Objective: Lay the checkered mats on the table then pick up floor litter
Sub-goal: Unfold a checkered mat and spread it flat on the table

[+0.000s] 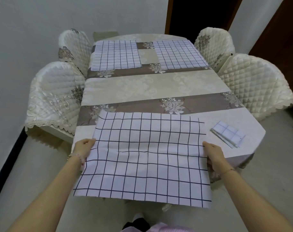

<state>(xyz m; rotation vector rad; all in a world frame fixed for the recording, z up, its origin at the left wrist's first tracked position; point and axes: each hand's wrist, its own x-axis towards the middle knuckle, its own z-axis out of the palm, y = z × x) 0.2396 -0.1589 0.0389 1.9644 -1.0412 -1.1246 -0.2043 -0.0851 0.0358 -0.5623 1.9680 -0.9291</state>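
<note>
two hands, left hand [84, 147] and right hand [213, 154], pinch the side edges of an unfolded checkered mat [145, 158]; its near edge overhangs the table [142, 87], bare cloth beyond.

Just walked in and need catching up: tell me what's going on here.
A person's left hand and right hand grip the side edges of an unfolded checkered mat over the near end of the table. The far-left mat and far-right mat already lie flat; a folded mat sits by the near right corner.
</note>
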